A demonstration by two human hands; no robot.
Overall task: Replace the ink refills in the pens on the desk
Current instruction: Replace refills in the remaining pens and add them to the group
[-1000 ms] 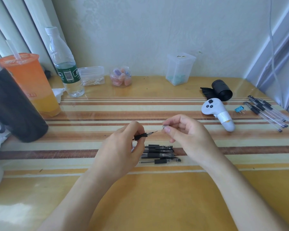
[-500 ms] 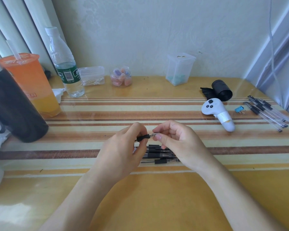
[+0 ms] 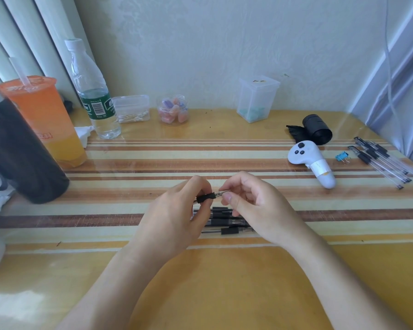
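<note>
You sit at a home desk (image 3: 224,294): at 10 o'clock stand an orange drink cup (image 3: 41,120) and a water bottle (image 3: 91,91), at 2 o'clock a VR controller (image 3: 310,160).

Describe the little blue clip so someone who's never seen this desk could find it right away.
Go to the far right side of the desk, where a bunch of clear pens lies. Just left of them, between the pens and the white controller, sits the blue binder clip. It is the only blue thing there and much smaller than either neighbour.
</note>
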